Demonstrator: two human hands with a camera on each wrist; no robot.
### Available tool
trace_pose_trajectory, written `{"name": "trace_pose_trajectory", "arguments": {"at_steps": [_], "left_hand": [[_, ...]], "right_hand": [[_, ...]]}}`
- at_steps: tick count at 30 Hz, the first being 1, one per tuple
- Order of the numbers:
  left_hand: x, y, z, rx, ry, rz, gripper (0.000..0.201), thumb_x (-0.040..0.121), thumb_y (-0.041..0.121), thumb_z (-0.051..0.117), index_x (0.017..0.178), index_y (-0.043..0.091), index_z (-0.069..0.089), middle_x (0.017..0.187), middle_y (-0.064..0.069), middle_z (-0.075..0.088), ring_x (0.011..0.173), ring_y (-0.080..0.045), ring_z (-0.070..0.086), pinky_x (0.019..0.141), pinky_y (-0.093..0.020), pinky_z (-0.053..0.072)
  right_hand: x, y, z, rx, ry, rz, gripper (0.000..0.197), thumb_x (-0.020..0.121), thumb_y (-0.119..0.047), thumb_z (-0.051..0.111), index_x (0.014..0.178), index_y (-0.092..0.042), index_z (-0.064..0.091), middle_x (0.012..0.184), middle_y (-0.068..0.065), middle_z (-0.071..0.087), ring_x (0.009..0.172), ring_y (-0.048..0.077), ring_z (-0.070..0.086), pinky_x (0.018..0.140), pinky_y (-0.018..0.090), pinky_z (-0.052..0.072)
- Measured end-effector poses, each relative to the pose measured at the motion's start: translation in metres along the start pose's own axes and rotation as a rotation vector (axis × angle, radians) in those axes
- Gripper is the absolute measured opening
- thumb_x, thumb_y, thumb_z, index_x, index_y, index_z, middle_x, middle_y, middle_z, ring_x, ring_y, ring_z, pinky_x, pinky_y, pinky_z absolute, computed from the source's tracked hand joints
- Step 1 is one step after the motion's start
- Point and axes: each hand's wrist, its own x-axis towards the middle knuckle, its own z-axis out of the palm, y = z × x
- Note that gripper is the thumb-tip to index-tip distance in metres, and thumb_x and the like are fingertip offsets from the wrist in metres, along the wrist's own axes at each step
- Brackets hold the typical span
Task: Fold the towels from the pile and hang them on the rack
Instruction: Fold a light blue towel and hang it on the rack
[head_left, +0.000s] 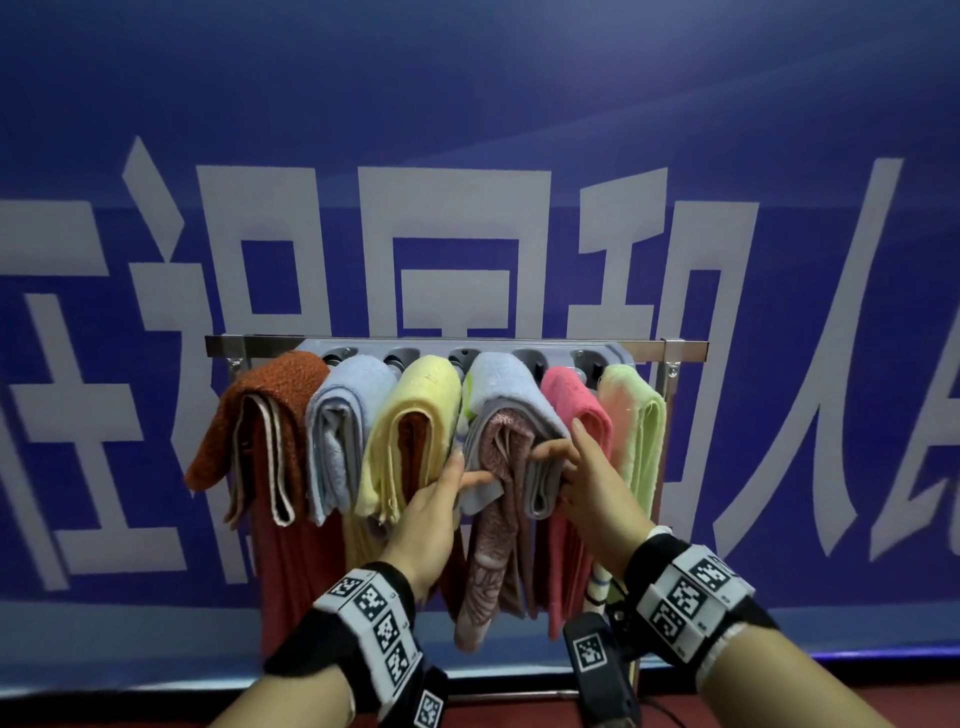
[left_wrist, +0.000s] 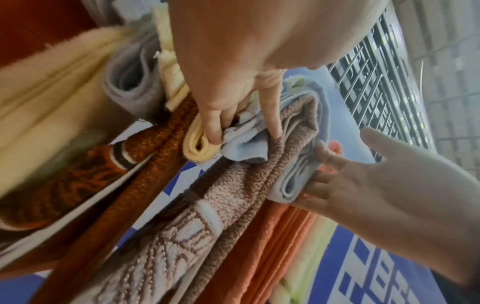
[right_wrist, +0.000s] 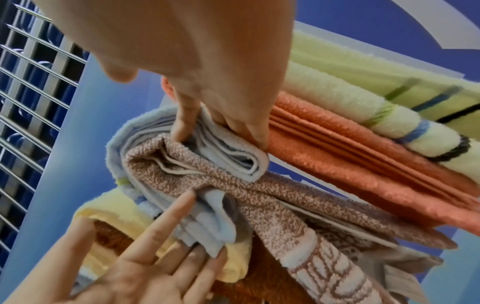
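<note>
A metal rack (head_left: 228, 345) carries folded towels side by side: rust (head_left: 270, 395), grey-blue (head_left: 348, 395), yellow (head_left: 415, 405), pink (head_left: 576, 405) and pale green (head_left: 634, 410). On the fourth rod a light blue towel (head_left: 504, 379) lies over a brown-pink patterned towel (head_left: 493, 545). My left hand (head_left: 470, 470) pinches the left hanging end of the light blue towel (left_wrist: 246, 148) between thumb and fingers. My right hand (head_left: 558, 462) pinches its folded right end (right_wrist: 233, 158). Each wrist view shows both hands: left hand (left_wrist: 241, 131), right hand (left_wrist: 319, 176), right hand (right_wrist: 215, 131), left hand (right_wrist: 197, 226).
A blue banner (head_left: 467, 130) with large white characters hangs close behind the rack. The rack's lower bar (head_left: 519, 693) runs just above a red floor (head_left: 104, 712). Longer towels hang down below the folded ones. The towels sit tightly packed, with narrow gaps between them.
</note>
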Motion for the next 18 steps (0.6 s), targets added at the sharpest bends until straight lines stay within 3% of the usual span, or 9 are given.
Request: {"name": "trace_pose_trajectory", "arguments": {"at_steps": [2,4,5,7,10,12,15,16,18], "left_hand": [[-0.001,-0.008,-0.002,-0.018,0.102,0.050,0.063,0.092,0.073,0.036,0.094,0.024,0.076,0.093,0.019,0.071,0.095,-0.001,0.065,0.085,-0.020,0.046],[-0.003,-0.013,-0.003,-0.026,0.251,0.096,0.058,0.084,0.080,0.039,0.087,0.032,0.071,0.087,0.017,0.070,0.095,-0.012,0.065,0.092,-0.036,0.050],[-0.005,-0.013,-0.001,-0.024,0.289,0.100,0.054,0.080,0.081,0.038,0.090,0.037,0.069,0.093,0.018,0.070,0.100,-0.011,0.065,0.097,-0.040,0.050],[-0.010,-0.005,0.003,-0.028,0.214,0.050,0.057,0.076,0.083,0.036,0.110,0.046,0.063,0.122,0.016,0.067,0.118,-0.009,0.059,0.109,-0.043,0.044],[-0.016,0.009,0.010,-0.082,0.017,-0.051,0.068,0.095,0.071,0.034,0.148,0.030,0.045,0.151,0.011,0.047,0.138,-0.007,0.042,0.122,-0.042,0.027],[-0.027,0.021,0.010,-0.117,-0.002,-0.077,0.058,0.103,0.057,0.030,0.149,0.025,0.041,0.143,0.016,0.049,0.131,-0.003,0.046,0.121,-0.036,0.027],[-0.048,0.037,0.009,-0.156,-0.002,-0.082,0.034,0.106,0.049,0.025,0.130,0.035,0.045,0.105,0.025,0.058,0.092,0.013,0.054,0.101,-0.023,0.032],[-0.057,0.041,0.009,-0.157,-0.007,-0.081,0.034,0.106,0.048,0.024,0.129,0.034,0.046,0.103,0.027,0.058,0.088,0.014,0.053,0.098,-0.022,0.031],[-0.072,0.045,0.008,-0.145,-0.027,-0.084,0.051,0.105,0.051,0.024,0.142,0.024,0.047,0.128,0.020,0.057,0.106,0.006,0.052,0.100,-0.023,0.029]], "right_hand": [[-0.006,0.000,0.000,0.072,0.040,-0.051,0.047,0.091,-0.064,0.055,0.086,-0.017,0.057,0.099,0.017,0.063,0.088,0.027,0.064,0.076,0.031,0.053],[-0.010,0.004,0.000,0.088,0.047,-0.080,0.049,0.090,-0.063,0.054,0.100,-0.015,0.058,0.112,0.017,0.065,0.104,0.030,0.064,0.090,0.036,0.049],[-0.014,0.005,0.002,0.072,0.028,-0.096,0.050,0.096,-0.062,0.048,0.114,-0.017,0.059,0.122,0.012,0.068,0.112,0.025,0.066,0.095,0.036,0.050],[-0.022,0.006,0.010,0.023,-0.056,-0.081,0.047,0.102,-0.059,0.036,0.135,-0.032,0.055,0.138,-0.003,0.064,0.123,0.010,0.062,0.101,0.031,0.047],[-0.033,0.006,0.019,-0.058,-0.124,0.090,0.062,0.100,-0.061,0.028,0.152,-0.030,0.039,0.146,-0.021,0.046,0.135,0.003,0.042,0.113,0.033,0.026],[-0.039,0.005,0.018,-0.057,-0.109,0.174,0.062,0.104,-0.057,0.026,0.158,-0.027,0.029,0.155,-0.017,0.037,0.144,0.007,0.032,0.118,0.038,0.017],[-0.056,0.002,0.016,-0.024,-0.080,0.212,0.061,0.106,-0.056,0.024,0.159,-0.026,0.029,0.163,-0.008,0.030,0.152,0.013,0.025,0.125,0.042,0.013],[-0.065,0.001,0.016,-0.010,-0.078,0.209,0.062,0.106,-0.057,0.024,0.159,-0.026,0.029,0.163,-0.007,0.030,0.152,0.014,0.024,0.126,0.044,0.013],[-0.086,-0.002,0.018,0.000,-0.081,0.212,0.065,0.104,-0.060,0.024,0.159,-0.025,0.029,0.162,-0.009,0.031,0.152,0.012,0.024,0.123,0.045,0.015]]}}
